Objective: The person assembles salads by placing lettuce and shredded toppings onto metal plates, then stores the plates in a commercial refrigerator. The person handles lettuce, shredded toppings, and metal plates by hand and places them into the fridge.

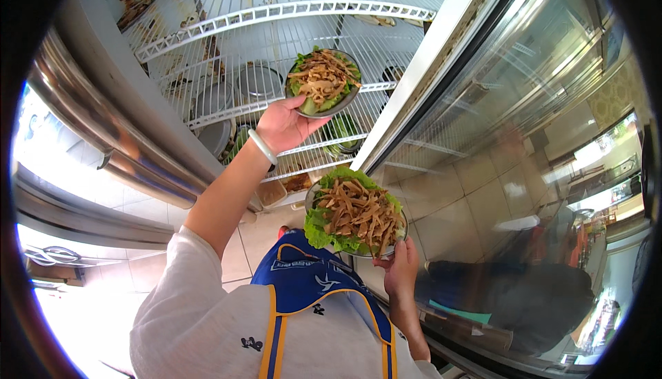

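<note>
My left hand [288, 125] reaches into a refrigerator and grips a plate of brown strips on lettuce [322, 79] by its near edge. That plate is held over the wire shelves, its dark rim showing on the right. Closer to my body, my right hand [400, 267] holds a second plate of brown strips on lettuce [360, 215] by its right edge, thumb on the rim. This one is outside the shelves, above my blue apron [303, 275]. Most of my fingers are hidden beneath both plates.
White wire shelves [276, 12] with brown stains fill the cabinet. Round lidded containers [260, 79] and a bowl of greens [341, 131] sit lower down. A glass door [469, 165] stands to my right, and a shiny metal column [89, 110] to my left.
</note>
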Tool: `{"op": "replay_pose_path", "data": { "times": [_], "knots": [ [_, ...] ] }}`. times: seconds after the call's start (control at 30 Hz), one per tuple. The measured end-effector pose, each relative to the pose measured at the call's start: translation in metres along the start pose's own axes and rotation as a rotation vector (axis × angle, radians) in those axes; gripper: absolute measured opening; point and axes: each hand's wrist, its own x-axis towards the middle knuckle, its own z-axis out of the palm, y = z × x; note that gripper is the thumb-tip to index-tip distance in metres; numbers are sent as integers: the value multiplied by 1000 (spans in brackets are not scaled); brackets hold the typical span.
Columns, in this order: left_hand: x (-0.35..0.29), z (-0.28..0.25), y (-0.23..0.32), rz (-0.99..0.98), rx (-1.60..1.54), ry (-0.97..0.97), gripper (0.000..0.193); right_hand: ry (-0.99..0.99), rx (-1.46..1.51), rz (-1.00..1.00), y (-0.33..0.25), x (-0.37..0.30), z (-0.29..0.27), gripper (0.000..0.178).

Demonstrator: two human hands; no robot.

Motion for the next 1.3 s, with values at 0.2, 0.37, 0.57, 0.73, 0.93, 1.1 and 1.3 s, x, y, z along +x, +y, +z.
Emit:
{"op": "replay_pose_path", "data": {
  "times": [0.2,0.37,0.57,0.73,0.93,1.1,1.3],
  "knots": [
    [54,1,52,181,-61,93,40,65,63,-38,24,1,4,32],
    [103,-5,97,275,19,351,23,68,185,-134,31,-12,14,32],
    [137,0,118,391,230,485,10,143,273,-159,39,-25,29,30],
    [134,-4,106,299,1932,530,14,182,382,-235,50,-25,37,25],
    [103,-20,80,364,1993,644,14,233,382,-308,45,-36,36,27],
    [50,-34,56,364,1877,722,15,230,296,-341,58,-81,22,27],
    [39,-36,47,360,1764,744,17,134,303,-386,63,-86,22,29]
  ]
}}
